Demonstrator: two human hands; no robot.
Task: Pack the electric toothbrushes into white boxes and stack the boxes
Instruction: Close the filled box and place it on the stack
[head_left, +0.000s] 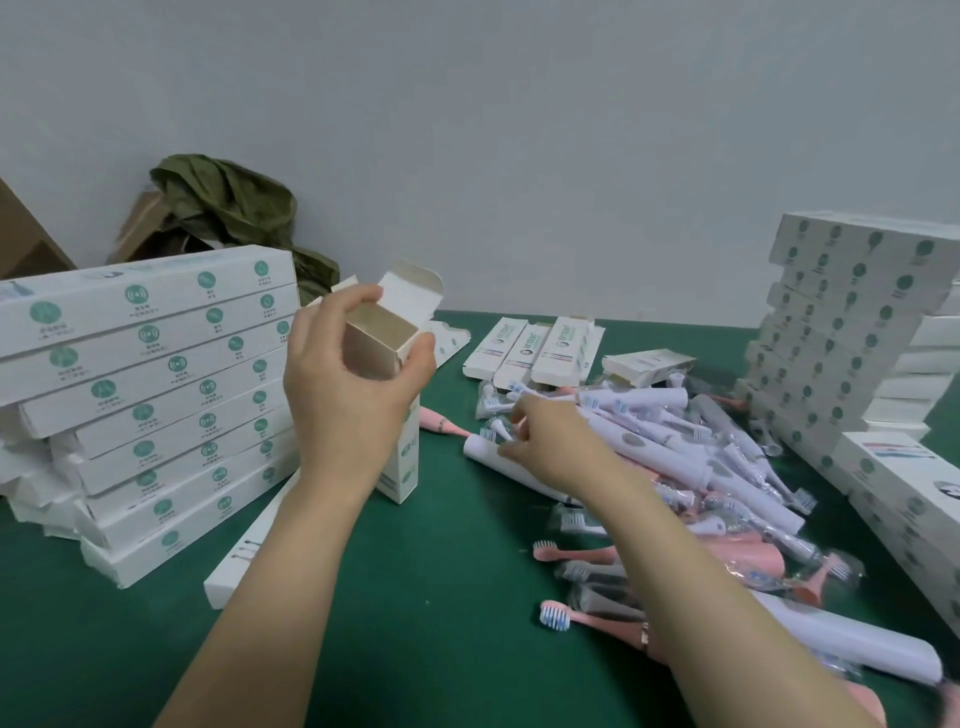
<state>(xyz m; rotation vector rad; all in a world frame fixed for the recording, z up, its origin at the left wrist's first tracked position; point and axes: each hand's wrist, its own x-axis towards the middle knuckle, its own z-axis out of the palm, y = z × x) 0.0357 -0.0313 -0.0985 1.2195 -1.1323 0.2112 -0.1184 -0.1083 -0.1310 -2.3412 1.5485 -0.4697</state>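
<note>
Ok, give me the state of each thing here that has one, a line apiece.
Box: upright on the table, top flap open.
Left hand: grips the box's top.
Toothbrushes: loose in a pile, unpacked.
Right hand: fingers pinch a brush head in that pile.
Left stack: closed boxes, leaning.
Right stack: closed boxes, staggered.
Back boxes: lying flat, near ends open.

Even, soft indoor light falls from above; shadows are faint, detail slightly soft, with wide-angle bending at the frame's edges.
</note>
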